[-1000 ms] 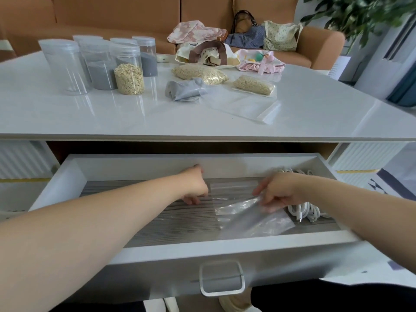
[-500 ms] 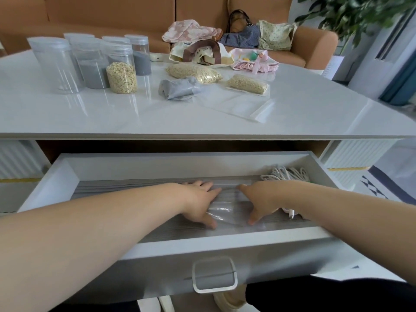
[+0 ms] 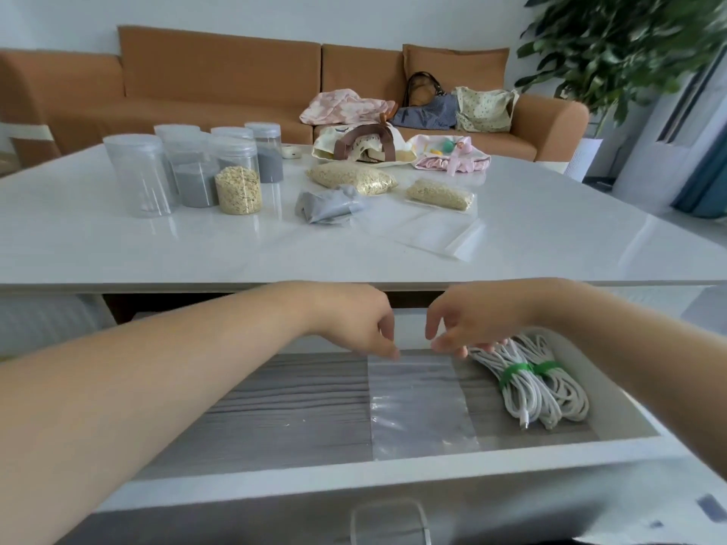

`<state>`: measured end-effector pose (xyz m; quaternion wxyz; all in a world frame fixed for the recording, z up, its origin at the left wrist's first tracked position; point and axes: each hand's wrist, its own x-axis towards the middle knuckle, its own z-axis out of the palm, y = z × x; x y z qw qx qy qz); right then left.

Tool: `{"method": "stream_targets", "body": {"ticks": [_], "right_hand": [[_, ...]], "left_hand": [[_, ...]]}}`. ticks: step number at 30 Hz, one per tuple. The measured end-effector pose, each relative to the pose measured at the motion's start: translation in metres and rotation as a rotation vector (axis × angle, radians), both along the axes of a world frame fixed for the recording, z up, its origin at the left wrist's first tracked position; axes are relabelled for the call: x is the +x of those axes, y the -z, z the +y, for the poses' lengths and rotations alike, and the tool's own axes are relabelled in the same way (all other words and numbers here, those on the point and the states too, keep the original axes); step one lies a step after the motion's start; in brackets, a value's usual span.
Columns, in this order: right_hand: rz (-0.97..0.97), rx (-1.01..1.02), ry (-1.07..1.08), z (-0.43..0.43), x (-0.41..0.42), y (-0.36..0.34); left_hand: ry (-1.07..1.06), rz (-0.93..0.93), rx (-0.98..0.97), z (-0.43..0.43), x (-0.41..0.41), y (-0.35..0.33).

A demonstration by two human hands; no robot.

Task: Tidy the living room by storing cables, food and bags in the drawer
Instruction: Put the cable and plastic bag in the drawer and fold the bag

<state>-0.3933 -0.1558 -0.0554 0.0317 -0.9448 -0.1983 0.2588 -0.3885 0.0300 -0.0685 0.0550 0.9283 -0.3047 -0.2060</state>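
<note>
Sofa (image 3: 220, 84) runs across the back, with cloth bags (image 3: 484, 108) heaped on its right seat. Plant (image 3: 613, 45) at far right. Worktop (image 3: 118, 238) fills the middle. Below its near edge the drawer (image 3: 354, 477) stands pulled out towards you, grey striped liner showing.

On the worktop, left: a cluster of lidded jars (image 3: 236, 179), some with grey powder, one with grain. Centre-back: two totes (image 3: 362, 145) lying flat. In front of them are two grain bags (image 3: 354, 179), a grey pouch (image 3: 326, 204) touching the larger one, and a flat zip bag (image 3: 432, 234) nearest you.

In the drawer: cables (image 3: 550, 395), white, coiled and banded green, against the right wall. Just left of them a clear bag (image 3: 417, 407) lies flat on the liner, reaching the front wall.

Your left hand (image 3: 354, 320) and right hand (image 3: 468, 320) hang over the clear bag's far edge, near each other but apart. Fingers (image 3: 387, 344) of both droop loosely curled, gripping nothing. The left tips are at the bag's far-left corner — contact unclear. Right fingers sit partly over the cable ends.
</note>
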Motion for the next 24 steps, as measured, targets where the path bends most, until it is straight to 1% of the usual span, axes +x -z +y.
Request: {"method": "stream_targets", "body": {"ticks": [4,6,8,11,13,14,16,17,18,19,21,23,24], "right_hand": [[-0.013,0.171,0.079,-0.009,0.012,-0.030],[-0.072,0.289,0.165,-0.013,0.024,-0.032],[-0.141,0.458,0.294,-0.012,0.040,-0.026],[-0.324,0.640,0.461,-0.004,0.068,-0.015],[-0.515,0.682,0.531,0.001,0.087,-0.010],[-0.630,0.665,0.562,0.003,0.096,-0.009],[-0.822,0.565,0.606,0.003,0.110,-0.010],[-0.858,0.520,0.610,0.003,0.117,-0.011],[-0.855,0.482,0.604,0.003,0.123,-0.012],[-0.822,0.450,0.586,0.003,0.131,-0.013],[-0.742,0.374,0.540,0.005,0.143,-0.011],[-0.697,0.291,0.516,0.005,0.155,-0.006],[-0.686,0.260,0.520,0.005,0.161,-0.003]], "left_hand": [[-0.111,0.228,-0.280,0.006,0.017,-0.022],[-0.194,0.324,-0.428,0.006,0.025,-0.025],[-0.264,0.360,-0.554,0.003,0.032,-0.026],[-0.372,0.279,-0.785,-0.007,0.046,-0.024],[-0.499,0.145,-0.939,-0.010,0.061,-0.018],[-0.557,0.039,-0.989,-0.011,0.070,-0.014],[-0.635,-0.284,-0.986,-0.011,0.086,-0.005],[-0.653,-0.461,-0.941,-0.010,0.093,-0.001],[-0.641,-0.603,-0.880,-0.010,0.100,0.001],[-0.587,-0.703,-0.826,-0.010,0.106,0.002],[-0.407,-0.788,-0.691,-0.011,0.122,0.004],[-0.250,-0.812,-0.482,-0.013,0.137,0.006],[-0.212,-0.811,-0.396,-0.014,0.144,0.007]]}}
